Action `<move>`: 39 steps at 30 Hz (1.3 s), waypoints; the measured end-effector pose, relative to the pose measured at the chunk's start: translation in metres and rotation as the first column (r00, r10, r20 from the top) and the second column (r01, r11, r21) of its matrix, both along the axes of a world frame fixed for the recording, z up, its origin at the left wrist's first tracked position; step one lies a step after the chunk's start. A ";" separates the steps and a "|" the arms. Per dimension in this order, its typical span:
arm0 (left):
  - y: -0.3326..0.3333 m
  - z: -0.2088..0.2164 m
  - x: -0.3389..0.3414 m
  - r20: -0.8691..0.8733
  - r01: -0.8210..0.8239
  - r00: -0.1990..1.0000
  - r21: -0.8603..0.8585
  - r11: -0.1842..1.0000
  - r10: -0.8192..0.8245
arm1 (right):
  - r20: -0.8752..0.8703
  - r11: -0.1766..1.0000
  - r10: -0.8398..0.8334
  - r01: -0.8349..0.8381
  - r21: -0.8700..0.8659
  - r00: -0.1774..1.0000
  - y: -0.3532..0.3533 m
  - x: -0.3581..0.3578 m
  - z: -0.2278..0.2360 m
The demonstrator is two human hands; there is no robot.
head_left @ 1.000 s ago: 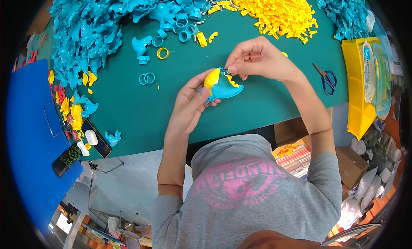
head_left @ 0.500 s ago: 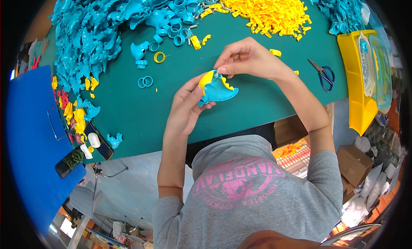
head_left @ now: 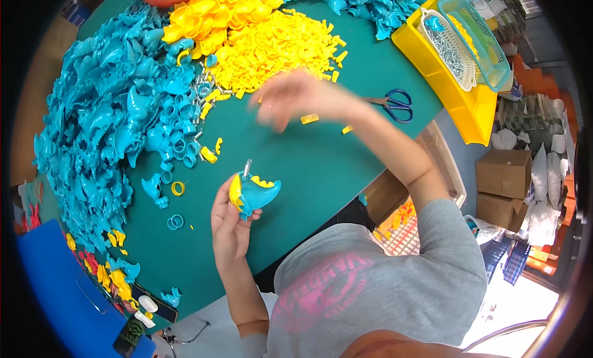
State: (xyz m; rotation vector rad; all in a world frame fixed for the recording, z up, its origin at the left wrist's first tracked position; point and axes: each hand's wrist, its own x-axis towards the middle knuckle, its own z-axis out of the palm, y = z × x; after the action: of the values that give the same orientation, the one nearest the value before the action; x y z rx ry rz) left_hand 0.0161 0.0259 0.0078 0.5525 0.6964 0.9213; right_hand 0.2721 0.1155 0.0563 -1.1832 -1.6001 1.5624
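My left hand (head_left: 228, 225) is closed around a curved blue plastic toy piece (head_left: 258, 194) with yellow parts along its edges. A short metal pin (head_left: 247, 167) stands up from the top of that piece. Farther off, my right hand (head_left: 287, 100) is over the table, close to the near edge of a heap of small yellow plastic parts (head_left: 272, 52). Motion smears its fingers, so whether it holds anything is hidden. A single yellow part (head_left: 309, 119) lies just beside the right hand.
Blue plastic shells (head_left: 92, 105) form a tall heap on the left, with blue rings (head_left: 179, 149) at its edge. Scissors (head_left: 395, 105) lie to the right. A yellow bin (head_left: 441, 67) bears a white basket of metal pins (head_left: 448, 52). A phone (head_left: 162, 310) sits at the near left.
My right hand has let go of the metal pin and moved away toward the yellow heap. The left hand still holds the toy piece, and the view has swung right.
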 end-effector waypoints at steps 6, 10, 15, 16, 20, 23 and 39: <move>0.009 -0.011 -0.007 0.143 -0.153 0.974 -0.159 0.975 0.176 | 0.349 0.357 -0.934 0.211 0.910 0.078 0.102 0.211 -0.076; 0.009 -0.015 -0.017 0.170 -0.159 0.969 -0.135 0.978 0.181 | 0.230 0.287 -0.909 0.123 0.950 0.347 0.132 0.170 -0.060; 0.006 -0.010 -0.020 0.227 -0.168 0.957 -0.073 0.983 0.181 | 0.327 0.386 -0.921 0.363 0.848 0.213 0.146 0.146 -0.052; 0.005 -0.009 -0.023 0.221 -0.179 0.956 -0.073 0.981 0.191 | 0.334 0.406 -0.904 0.290 0.867 0.267 0.140 0.154 -0.048; -0.010 -0.020 -0.036 0.217 -0.273 0.938 -0.022 0.962 0.271 | 0.082 0.751 -0.534 0.428 0.503 0.841 0.066 0.095 -0.025; -0.014 -0.021 -0.039 0.169 -0.282 0.945 -0.008 0.959 0.279 | 0.259 0.972 0.110 -0.158 0.175 0.960 0.013 0.031 -0.015; -0.041 -0.010 -0.014 -0.096 -0.303 0.938 0.238 0.923 0.333 | 0.240 0.887 -0.024 -0.090 0.453 0.971 -0.072 -0.041 -0.035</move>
State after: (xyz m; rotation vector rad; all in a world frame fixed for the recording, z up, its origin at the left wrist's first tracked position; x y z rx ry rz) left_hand 0.0023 -0.0150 -0.0027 0.7160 0.8271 1.2861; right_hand 0.2314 0.0438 0.0214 -1.1044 -2.0165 0.9919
